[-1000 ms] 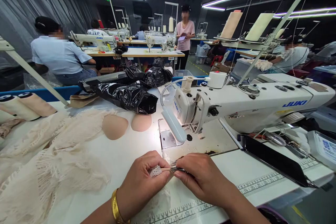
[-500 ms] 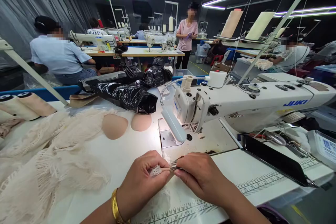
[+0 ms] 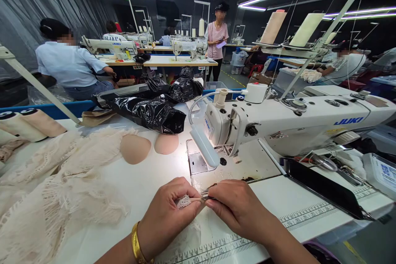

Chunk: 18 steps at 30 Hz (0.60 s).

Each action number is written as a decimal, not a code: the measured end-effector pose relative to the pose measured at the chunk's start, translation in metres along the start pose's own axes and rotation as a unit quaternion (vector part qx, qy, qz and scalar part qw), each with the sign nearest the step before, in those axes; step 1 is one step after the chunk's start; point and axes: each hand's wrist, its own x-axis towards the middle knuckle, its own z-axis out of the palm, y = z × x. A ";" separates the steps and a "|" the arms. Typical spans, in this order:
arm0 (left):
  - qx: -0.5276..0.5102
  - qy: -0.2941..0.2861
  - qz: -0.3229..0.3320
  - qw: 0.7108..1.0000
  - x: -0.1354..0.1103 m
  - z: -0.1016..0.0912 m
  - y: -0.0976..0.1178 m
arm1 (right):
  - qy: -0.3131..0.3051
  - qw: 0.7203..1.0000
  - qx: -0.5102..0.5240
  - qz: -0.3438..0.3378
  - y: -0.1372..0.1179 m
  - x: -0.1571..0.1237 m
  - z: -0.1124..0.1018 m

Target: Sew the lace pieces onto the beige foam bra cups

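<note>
A small lace piece (image 3: 183, 202) is held just above the front edge of a white bench (image 3: 148, 177), in front of the needle plate (image 3: 198, 164) of a white sewing machine (image 3: 293, 126). The grip of the left hand (image 3: 168, 214) is pressed together on the lace piece, with thumb and fingers curled around it. A gold bangle (image 3: 136, 243) is worn on that wrist. The grip of the right hand (image 3: 238, 210) is pinched on a thin metal tool (image 3: 204, 194), whose tip is laid against the lace piece; what kind of tool it is cannot be told. The two hands are brought almost into contact over a printed ruler (image 3: 216, 247) that runs along the bench edge.

The needle area is lit by a lamp (image 3: 204, 147) on a flexible neck. Two beige foam cups (image 3: 135, 149) are laid side by side behind the hands, near a crumpled black plastic bag (image 3: 151, 114). A heap of cream lace fabric (image 3: 62, 185) is spread over the left of the bench, and two thread cones (image 3: 31, 123) are laid on their sides at the far left.

Behind, a person in a light blue shirt (image 3: 69, 66) is seated at another machine, and a person in a pink top (image 3: 217, 41) is seen standing in the aisle.
</note>
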 end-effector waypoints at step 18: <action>-0.105 0.009 0.005 0.994 -0.003 0.005 -0.006 | 0.005 0.924 0.303 0.233 -0.009 0.006 0.005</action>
